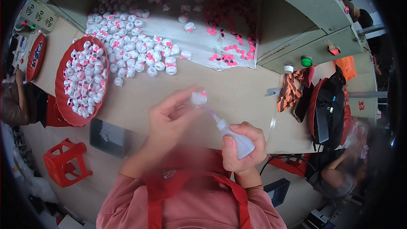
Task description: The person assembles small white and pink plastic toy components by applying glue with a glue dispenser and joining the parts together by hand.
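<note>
My left hand [171, 111] pinches a small white rounded piece with pink on it [198, 98] above the middle of the bench. In my right hand [246, 142] is a squeeze bottle [242, 145] of translucent white plastic, gripped round its body. Its thin pinkish nozzle [215, 117] points up and left, close under the white piece; whether the tip touches it I cannot tell. Many similar white pieces [140, 51] are heaped at the far left of the bench. Small pink and dark pieces [231, 53] lie scattered on a white sheet [199, 51] to their right.
A red scalloped tray [60, 91] full of white pieces stands at the left edge. Machine housing [292, 51] with a green button [306, 61] arches over the back. Patterned cloth [290, 91] and a black bag [331, 106] lie right. A red stool [68, 161] stands lower left; other people sit both sides.
</note>
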Available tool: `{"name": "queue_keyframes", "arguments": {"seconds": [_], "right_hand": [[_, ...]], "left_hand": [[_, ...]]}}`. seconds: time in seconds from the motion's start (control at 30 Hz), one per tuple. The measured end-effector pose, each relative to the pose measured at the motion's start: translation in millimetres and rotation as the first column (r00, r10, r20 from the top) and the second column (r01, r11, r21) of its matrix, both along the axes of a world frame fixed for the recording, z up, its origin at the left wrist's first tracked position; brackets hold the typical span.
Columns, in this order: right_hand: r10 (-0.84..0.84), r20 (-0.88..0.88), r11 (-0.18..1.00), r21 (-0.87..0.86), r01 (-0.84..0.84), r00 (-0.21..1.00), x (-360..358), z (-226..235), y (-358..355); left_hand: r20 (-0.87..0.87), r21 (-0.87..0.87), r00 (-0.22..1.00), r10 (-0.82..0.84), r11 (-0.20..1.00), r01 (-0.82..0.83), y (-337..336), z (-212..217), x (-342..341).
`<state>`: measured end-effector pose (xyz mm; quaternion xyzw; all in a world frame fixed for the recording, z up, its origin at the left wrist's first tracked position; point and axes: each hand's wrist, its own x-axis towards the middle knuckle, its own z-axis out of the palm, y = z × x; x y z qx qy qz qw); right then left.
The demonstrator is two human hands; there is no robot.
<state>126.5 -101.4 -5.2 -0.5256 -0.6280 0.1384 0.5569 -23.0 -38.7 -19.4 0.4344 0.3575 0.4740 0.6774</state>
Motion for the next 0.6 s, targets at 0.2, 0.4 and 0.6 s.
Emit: {"name": "queue_keyframes", "arguments": {"seconds": [0.2, 0.4, 0.6], "right_hand": [[-0.003, -0.030, 1.000, -0.031, 0.002, 1.000, 0, -4, 3], [0.031, -0.051, 0.999, -0.011, -0.032, 0.998, 1, -2, 10], [0.057, 0.004, 0.998, -0.015, -0.056, 0.998, 4, 7, 11]], "left_hand": [[0.006, 0.001, 1.000, -0.005, 1.000, 0.005, 3, -2, 0], [-0.012, 0.027, 0.999, -0.032, 0.999, 0.032, 6, -4, 1], [-0.073, 0.060, 0.997, -0.016, 0.998, 0.020, 8, 0, 1]]}}
